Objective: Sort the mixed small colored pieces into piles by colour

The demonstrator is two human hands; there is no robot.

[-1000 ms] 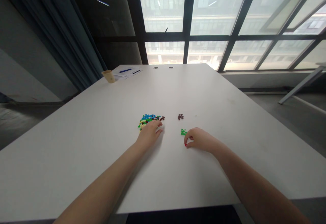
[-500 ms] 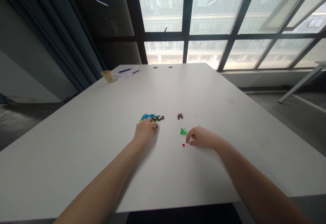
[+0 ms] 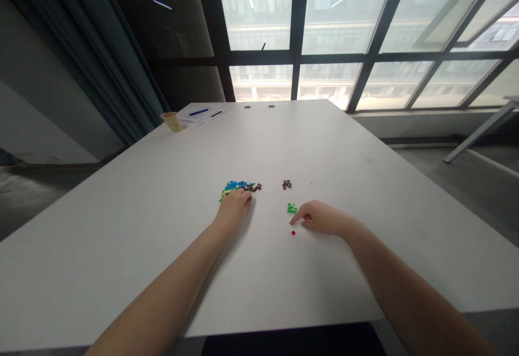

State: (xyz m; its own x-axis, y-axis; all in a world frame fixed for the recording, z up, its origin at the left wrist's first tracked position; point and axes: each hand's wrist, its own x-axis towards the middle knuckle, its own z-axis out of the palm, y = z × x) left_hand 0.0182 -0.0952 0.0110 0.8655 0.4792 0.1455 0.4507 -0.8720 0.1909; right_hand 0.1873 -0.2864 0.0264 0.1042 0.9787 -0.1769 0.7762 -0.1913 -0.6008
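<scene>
Tiny square red brick (image 3: 292, 233), matte table (image 3: 162, 226)

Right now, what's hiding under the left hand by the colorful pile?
The left hand rests on the near edge of the pile of small colored bricks. Blue, green and brown bricks show beyond its fingers. Whatever lies under the palm, or between the fingertips, is covered and cannot be seen.

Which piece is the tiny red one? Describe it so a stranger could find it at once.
Start at the white table and follow the right hand to its pointing fingertip. The red piece lies alone on the bare tabletop just below that fingertip, on the near side of the small green cluster. It is the only red bit, and a single square rather than a clump.
</scene>
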